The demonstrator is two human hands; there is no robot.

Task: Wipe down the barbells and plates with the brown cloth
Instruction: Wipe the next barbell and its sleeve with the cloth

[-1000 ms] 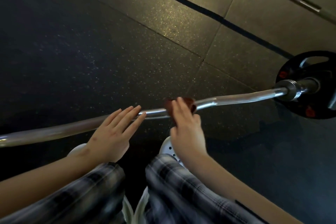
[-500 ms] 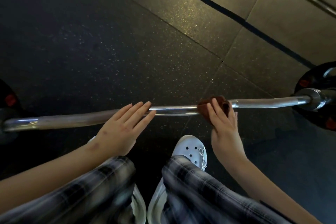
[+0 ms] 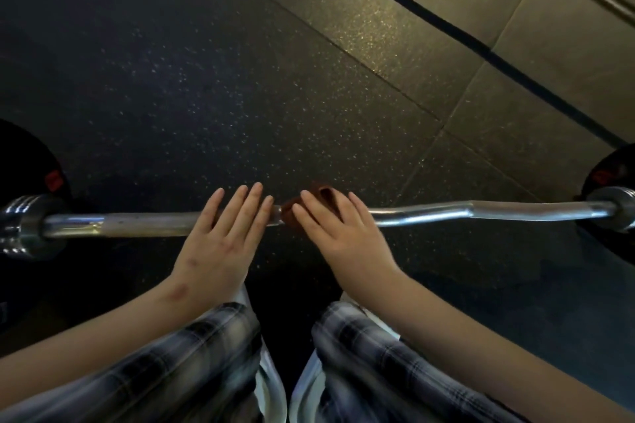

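The floor [image 3: 240, 79] is dark rubber with tiny shiny specks. A long metal bar [image 3: 137, 225] lies across it.

Far out from the left fingers is the left plate [image 3: 41, 168]. It is black and mostly cut off, and only a red mark shows.

The left hand [image 3: 223, 240] lies flat on the bar, with straight fingers a little spread. It holds nothing.

Just past those fingertips is the brown cloth [image 3: 321, 194], bunched on the bar. The right hand [image 3: 343, 237] presses down on it with straight fingers. Most of the cloth is hidden under them. I cannot tell if the thumb goes under the bar.

Half a second ago the cloth was out to the right, with bare bar between it and the left fingers. Now it has come back almost to them. So the rubbing goes back and forth, and I think only the middle of the bar is being cleaned so far.

Far past the right fingers the bar bends and meets the right plate [image 3: 611, 168], dark and cut off. The plates look untouched. Below the hands, the checked trousers [image 3: 171, 371] are blurry.
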